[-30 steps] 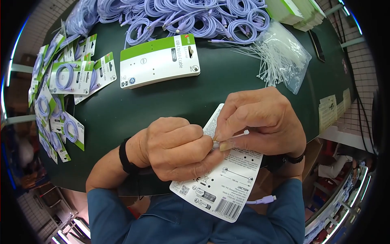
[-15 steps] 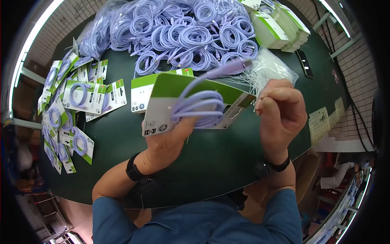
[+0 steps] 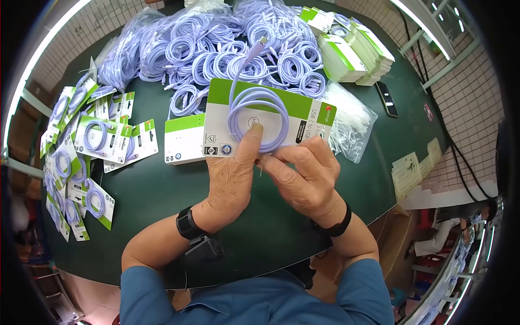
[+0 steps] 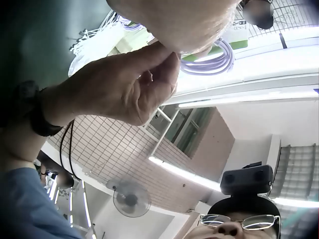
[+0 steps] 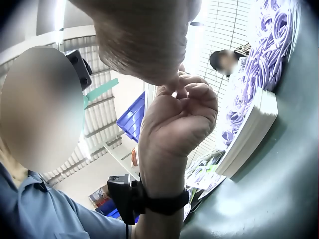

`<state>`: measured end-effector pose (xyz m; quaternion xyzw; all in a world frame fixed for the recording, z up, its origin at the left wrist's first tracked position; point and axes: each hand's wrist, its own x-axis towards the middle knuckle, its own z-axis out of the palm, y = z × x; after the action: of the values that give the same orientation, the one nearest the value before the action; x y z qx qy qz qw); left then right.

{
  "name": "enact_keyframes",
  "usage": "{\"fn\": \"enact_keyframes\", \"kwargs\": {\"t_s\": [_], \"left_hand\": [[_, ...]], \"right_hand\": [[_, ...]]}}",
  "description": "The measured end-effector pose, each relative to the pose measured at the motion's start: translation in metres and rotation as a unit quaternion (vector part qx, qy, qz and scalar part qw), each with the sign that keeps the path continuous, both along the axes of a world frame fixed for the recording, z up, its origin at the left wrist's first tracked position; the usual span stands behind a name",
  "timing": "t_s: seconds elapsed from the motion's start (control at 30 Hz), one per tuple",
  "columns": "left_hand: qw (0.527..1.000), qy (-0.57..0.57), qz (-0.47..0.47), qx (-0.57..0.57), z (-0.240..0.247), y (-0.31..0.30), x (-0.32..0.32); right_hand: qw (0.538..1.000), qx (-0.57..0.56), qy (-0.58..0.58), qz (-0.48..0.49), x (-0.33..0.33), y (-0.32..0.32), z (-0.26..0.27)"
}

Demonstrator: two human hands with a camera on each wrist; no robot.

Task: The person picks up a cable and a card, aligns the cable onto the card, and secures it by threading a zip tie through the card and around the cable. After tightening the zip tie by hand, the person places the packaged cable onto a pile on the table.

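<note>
In the head view, my left hand (image 3: pixel 233 176) holds up a green-and-white cable card (image 3: pixel 298 108), its thumb pressing on the front inside the coil. A lavender USB-C cable (image 3: pixel 283 122) is coiled against the card, with one connector (image 3: pixel 255 50) sticking up past the top edge. My right hand (image 3: pixel 309 173) has its fingers curled, thumb and forefinger pinching at the coil's bottom, by the card's lower edge. The fingertips mostly hide what lies between them; a thin pale tail hangs just below. In the left wrist view, the right hand (image 4: pixel 124 82) meets the left hand (image 4: pixel 184 20).
A stack of cards (image 3: pixel 184 142) lies behind the held one. Finished cable cards (image 3: pixel 97 135) pile up at the left. Coiled cables (image 3: pixel 216 59) heap at the back, with card stacks (image 3: pixel 346 57), a bag of cable ties (image 3: pixel 352 127) and a phone (image 3: pixel 387 99) at the right.
The card was back side up, low, with both hands at a cable tie; it has been raised and turned front side out. The right hand let go, moved away, then came back to the coil.
</note>
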<state>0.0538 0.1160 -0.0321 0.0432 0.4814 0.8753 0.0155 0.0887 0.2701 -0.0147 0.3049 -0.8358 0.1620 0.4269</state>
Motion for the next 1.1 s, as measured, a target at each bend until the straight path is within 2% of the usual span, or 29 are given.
{"fn": "enact_keyframes", "kwargs": {"t_s": [0.17, 0.27, 0.4, 0.57, 0.7, 0.83, 1.1], "left_hand": [[0.999, 0.024, -0.021, 0.010, -0.009, -0.001, 0.000], [0.999, 0.015, -0.024, 0.038, -0.009, -0.002, -0.002], [0.999, 0.020, -0.033, 0.019, -0.006, -0.006, -0.002], [0.998, 0.049, -0.026, 0.038, -0.006, -0.003, 0.000], [0.997, 0.064, -0.012, 0.036, -0.006, -0.001, 0.000], [0.998, 0.063, -0.006, -0.004, -0.007, -0.002, -0.001], [0.997, 0.018, -0.029, -0.072, -0.012, -0.010, -0.010]], "right_hand": [[1.000, -0.006, 0.023, -0.005, -0.001, -0.005, -0.003], [0.997, -0.040, -0.010, 0.058, 0.003, -0.006, -0.004], [0.996, -0.050, 0.005, 0.078, 0.002, -0.010, -0.009], [0.999, -0.016, 0.006, 0.043, -0.001, -0.009, -0.012], [0.998, -0.059, 0.023, 0.025, -0.004, -0.010, -0.014], [0.999, -0.039, 0.000, 0.005, -0.008, -0.010, -0.011], [0.990, -0.102, -0.078, 0.054, -0.016, -0.010, -0.028]]}}
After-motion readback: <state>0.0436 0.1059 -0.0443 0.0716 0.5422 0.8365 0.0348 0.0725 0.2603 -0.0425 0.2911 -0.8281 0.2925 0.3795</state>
